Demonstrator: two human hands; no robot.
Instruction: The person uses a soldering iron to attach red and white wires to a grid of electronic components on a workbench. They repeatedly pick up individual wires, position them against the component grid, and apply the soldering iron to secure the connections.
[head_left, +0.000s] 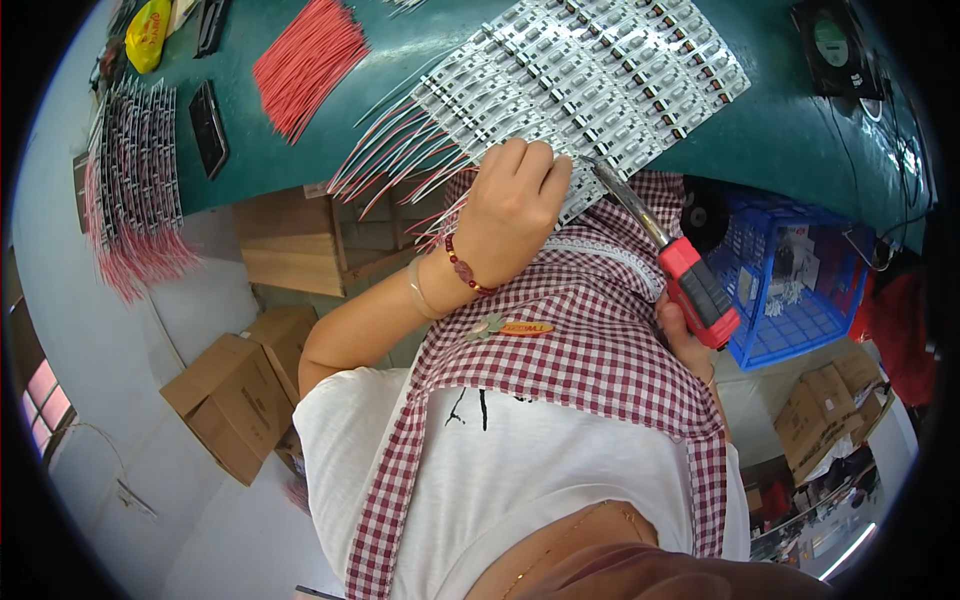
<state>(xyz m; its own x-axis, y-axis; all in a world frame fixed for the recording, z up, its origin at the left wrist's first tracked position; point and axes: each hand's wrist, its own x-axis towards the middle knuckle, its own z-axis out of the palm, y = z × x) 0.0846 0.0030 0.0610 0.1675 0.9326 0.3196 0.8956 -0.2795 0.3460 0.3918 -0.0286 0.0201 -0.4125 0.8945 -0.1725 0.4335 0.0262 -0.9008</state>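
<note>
White LED strip panel at the green bench edge, thin and probably brittle — best pinned flat near the cut; left hand closed, pressing its near edge; right hand gripping red-handled shears — blades at that edge.

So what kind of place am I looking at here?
Likely a small electronics assembly workshop: white LED strip boards with wire leads on a green bench, a bundle of cut red wires, and cardboard cartons on the floor.
</note>
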